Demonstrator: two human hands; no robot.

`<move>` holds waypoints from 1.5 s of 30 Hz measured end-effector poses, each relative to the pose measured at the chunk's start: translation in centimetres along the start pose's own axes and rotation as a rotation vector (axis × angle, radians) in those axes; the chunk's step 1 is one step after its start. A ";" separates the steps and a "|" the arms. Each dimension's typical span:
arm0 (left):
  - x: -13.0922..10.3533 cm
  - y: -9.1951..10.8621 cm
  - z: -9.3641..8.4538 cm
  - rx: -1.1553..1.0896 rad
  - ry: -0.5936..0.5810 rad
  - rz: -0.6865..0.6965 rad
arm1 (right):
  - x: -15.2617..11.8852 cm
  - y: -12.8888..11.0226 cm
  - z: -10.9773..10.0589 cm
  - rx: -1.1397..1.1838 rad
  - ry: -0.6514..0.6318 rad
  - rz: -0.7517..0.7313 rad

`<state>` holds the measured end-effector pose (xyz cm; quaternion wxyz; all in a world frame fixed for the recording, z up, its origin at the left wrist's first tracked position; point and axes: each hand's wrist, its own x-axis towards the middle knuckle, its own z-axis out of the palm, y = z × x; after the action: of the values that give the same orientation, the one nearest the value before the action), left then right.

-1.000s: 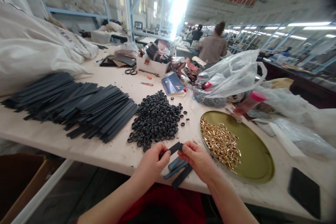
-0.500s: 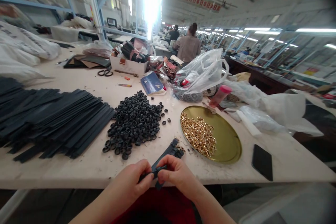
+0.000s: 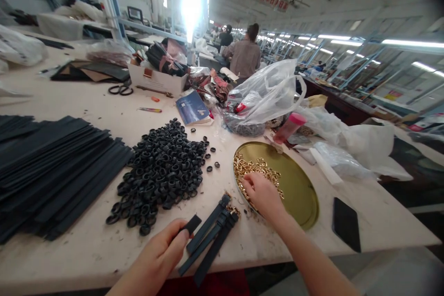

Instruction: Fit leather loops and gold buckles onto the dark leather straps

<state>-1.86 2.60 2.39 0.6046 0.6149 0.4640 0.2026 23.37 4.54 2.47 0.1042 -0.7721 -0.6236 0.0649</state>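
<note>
My left hand [image 3: 163, 252] is closed around a dark strap [image 3: 193, 225], whose end sticks out past the thumb above the table's front. Over the round gold tray [image 3: 301, 187], my right hand [image 3: 262, 195] has its fingers curled together at the near left edge of the pile of small gold buckles [image 3: 265, 169]. Whatever is between those fingertips is hidden. Several dark straps with gold buckles [image 3: 217, 231] lie side by side on the table between my hands. Beyond my left hand is a heap of small black strap loops [image 3: 166, 162].
Long dark strips [image 3: 65, 162] are stacked at the left. A black phone [image 3: 347, 224] lies right of the tray. Further back are scissors [image 3: 120, 89], a blue booklet [image 3: 193, 107], a white box [image 3: 157, 84], a clear plastic bag [image 3: 270, 95] and a pink-capped container [image 3: 290, 128].
My right hand has left the strap and moved right to the buckles in the tray. My left hand has shifted left and down, keeping the strap. The buckled straps now show in full.
</note>
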 end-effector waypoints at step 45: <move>-3.4 -1.2 1.5 0.006 0.022 0.006 | 4.7 2.5 0.5 -0.253 -0.377 -0.068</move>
<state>-2.66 -1.19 2.02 0.5971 0.6158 0.4692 0.2100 26.59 8.63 1.53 -0.1098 -0.7316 -0.6609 0.1258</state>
